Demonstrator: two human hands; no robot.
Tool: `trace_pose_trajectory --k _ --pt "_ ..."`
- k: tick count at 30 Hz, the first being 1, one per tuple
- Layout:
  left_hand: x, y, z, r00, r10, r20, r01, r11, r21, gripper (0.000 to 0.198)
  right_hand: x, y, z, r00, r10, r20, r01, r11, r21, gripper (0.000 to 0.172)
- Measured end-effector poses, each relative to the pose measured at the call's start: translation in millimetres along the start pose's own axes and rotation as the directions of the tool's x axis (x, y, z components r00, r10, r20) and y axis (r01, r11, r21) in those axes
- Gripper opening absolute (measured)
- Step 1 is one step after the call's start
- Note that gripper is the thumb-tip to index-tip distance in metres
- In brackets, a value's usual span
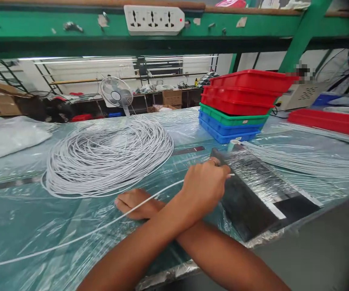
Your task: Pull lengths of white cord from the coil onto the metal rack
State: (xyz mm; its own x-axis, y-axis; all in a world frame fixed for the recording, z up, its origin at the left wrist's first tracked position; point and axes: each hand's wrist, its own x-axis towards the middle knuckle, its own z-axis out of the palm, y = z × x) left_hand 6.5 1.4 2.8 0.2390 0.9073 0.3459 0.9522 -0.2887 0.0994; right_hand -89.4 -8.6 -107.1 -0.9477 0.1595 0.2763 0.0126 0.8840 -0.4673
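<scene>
My forearms are crossed over the film-covered table. My left hand [206,182] reaches to the right, closed around a white cable [92,231], whose short end pokes out past the fingers. From there the cable runs back over my right hand and off to the lower left. Low on the table to the left, my right hand [138,203] is curled, its fingertips turned under and hidden; whether it grips anything does not show. A black slab-like block [247,210] sits just beside my left hand. Beyond my right hand lies a large loose coil of white cable [110,157].
Stacked red, green and blue trays [235,109] stand at the back right. Film-wrapped dark material [262,173] adjoins the black block, near a bundle of cut white cables [308,161]. A green beam with a power strip [154,20] crosses overhead. A fan [116,95] stands behind.
</scene>
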Motion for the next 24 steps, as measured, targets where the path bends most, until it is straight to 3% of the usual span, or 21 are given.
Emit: trace_pose_trajectory --k 6,12,18,24 --pt "-1.8 1.6 13.9 1.000 -0.009 -0.004 0.008 0.994 -0.112 0.004 -0.3 -3.0 0.0 1.000 -0.028 -0.013 0.025 0.980 -0.200 0.043" --pt "-1.1 -1.8 13.1 1.000 0.020 0.000 -0.020 0.975 -0.223 0.012 1.7 -2.3 0.2 1.000 -0.018 0.023 0.022 0.979 -0.203 0.043" --pt "-2.8 -2.2 15.0 1.000 0.019 -0.015 -0.021 0.986 -0.164 0.010 0.9 -4.3 -1.6 1.000 -0.018 0.016 0.021 0.972 -0.233 0.042" --pt "-6.3 6.5 20.6 0.992 0.036 -0.122 -0.047 0.995 -0.090 0.009 1.4 -1.8 1.0 1.000 -0.021 0.004 0.021 0.982 -0.190 0.037"
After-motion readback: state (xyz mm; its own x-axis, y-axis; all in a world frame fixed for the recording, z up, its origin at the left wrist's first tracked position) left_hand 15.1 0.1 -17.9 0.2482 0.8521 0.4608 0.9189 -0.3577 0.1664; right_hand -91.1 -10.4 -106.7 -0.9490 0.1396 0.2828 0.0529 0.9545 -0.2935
